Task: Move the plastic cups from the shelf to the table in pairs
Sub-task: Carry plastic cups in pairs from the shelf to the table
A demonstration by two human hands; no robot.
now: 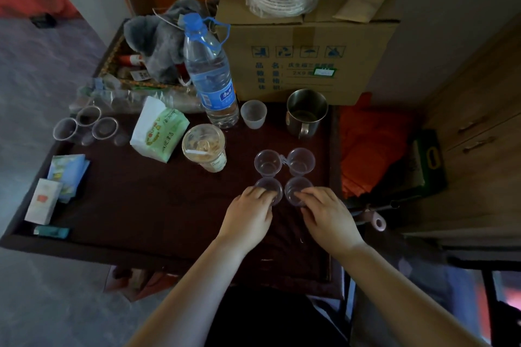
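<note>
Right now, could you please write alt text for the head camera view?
Left hand and right hand each grip a clear plastic cup on a dark table, just behind two more cups; a water bottle and cardboard box stand beyond.

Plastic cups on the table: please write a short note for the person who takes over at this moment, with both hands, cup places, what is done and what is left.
Left hand: fingers closed on the near-left clear plastic cup, which stands on the dark brown table.
Right hand: fingers closed on the near-right clear plastic cup, beside the first.
Behind them stand the far-left clear cup and far-right clear cup, untouched, forming a square of four.
Done: one pair set down; second pair on the table, not yet released.
Left: three more clear cups wait at the table's far left edge. Release, then fetch two.
</note>
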